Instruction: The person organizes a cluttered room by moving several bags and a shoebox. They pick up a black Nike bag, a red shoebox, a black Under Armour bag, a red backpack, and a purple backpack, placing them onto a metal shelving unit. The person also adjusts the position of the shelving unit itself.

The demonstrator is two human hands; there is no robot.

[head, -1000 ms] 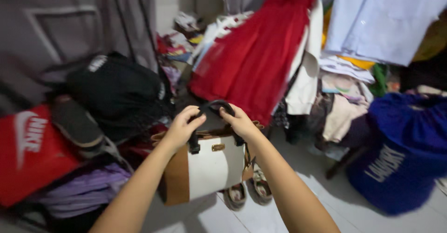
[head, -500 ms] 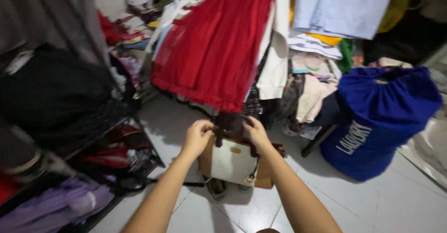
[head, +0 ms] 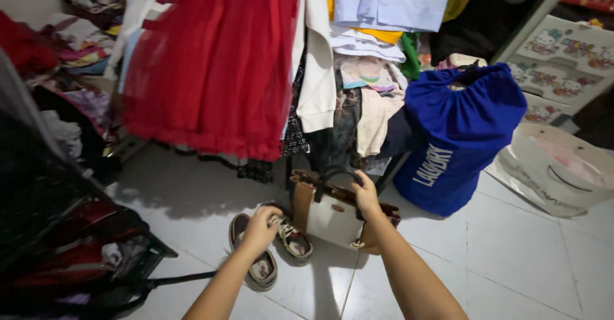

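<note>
On white tiled floor (head: 524, 256), below hanging red skirt (head: 211, 64): white-and-tan handbag (head: 329, 214), upright. Right hand (head: 366, 192) closed on dark bag handle at top. Left hand (head: 261, 224) curled, fingers gripping shoe (head: 291, 235) just beside bag. Second shoe (head: 256, 262) alongside. Blue laundry sack (head: 457, 134) near bag, on right.

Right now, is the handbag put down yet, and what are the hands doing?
Done: the brown and white handbag stands on the white tile floor beside the blue laundry bag. In hand: the right hand holds its dark handle, and the left hand is on a pair of shoes beside it. Left: the shoes lie on the floor, and the handle is not yet released.
</note>
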